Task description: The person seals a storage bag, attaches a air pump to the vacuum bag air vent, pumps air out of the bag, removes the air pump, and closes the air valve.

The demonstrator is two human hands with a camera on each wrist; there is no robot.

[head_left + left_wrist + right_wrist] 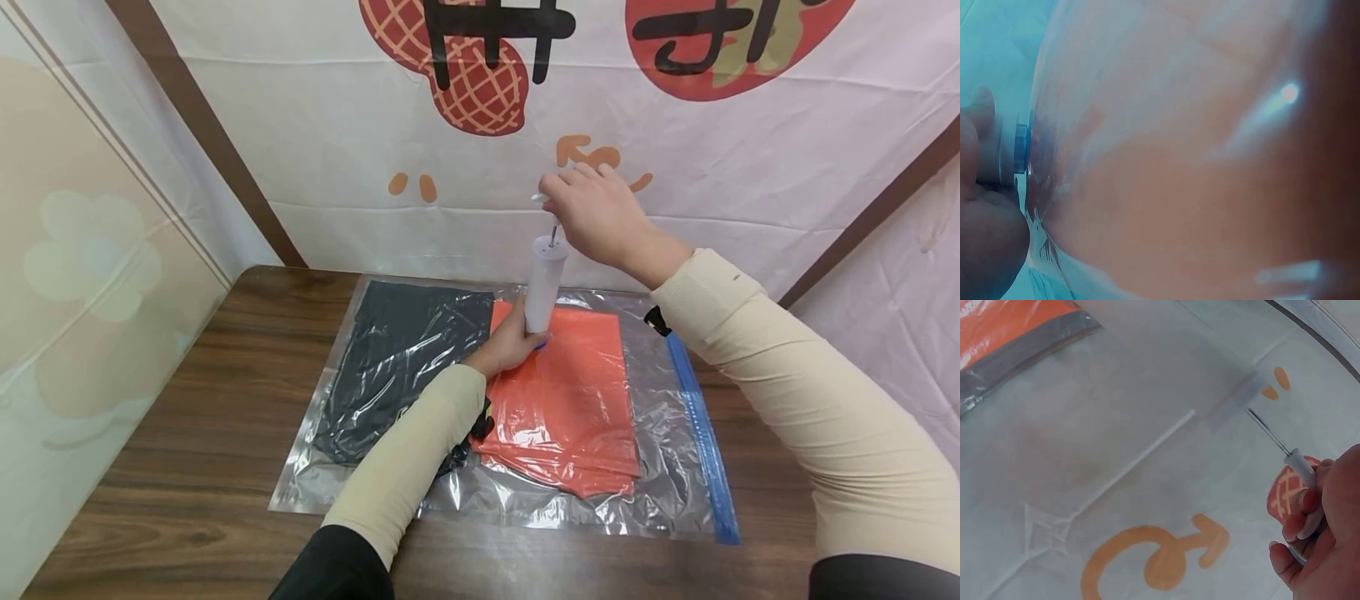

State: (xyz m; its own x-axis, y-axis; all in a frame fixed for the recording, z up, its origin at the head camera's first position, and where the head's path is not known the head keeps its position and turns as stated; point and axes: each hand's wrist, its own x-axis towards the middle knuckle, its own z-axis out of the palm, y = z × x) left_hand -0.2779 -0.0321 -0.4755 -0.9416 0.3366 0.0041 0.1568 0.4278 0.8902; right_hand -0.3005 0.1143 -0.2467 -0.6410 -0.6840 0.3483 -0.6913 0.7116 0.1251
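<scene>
A white hand pump (547, 283) stands nearly upright, tilted a little, over a clear vacuum storage bag (660, 467) on the table. Round the lower part of its barrel my left hand (512, 340) grips it. Just below, a blue valve (1020, 149) shows at the bag's surface in the left wrist view. My right hand (600, 210) holds the white pump handle (1300, 469), raised above the barrel with the thin metal rod (1269, 432) showing. Inside the bag lie folded orange-red fabric (562, 408) and folded black fabric (412, 358), side by side.
The bag lies flat on a brown wood-grain table (150, 467), its blue zip edge (705, 442) to the right. Right behind the table hangs a printed cloth (330, 133), close to my right hand. Another pale curtain (82, 275) hangs along the left side.
</scene>
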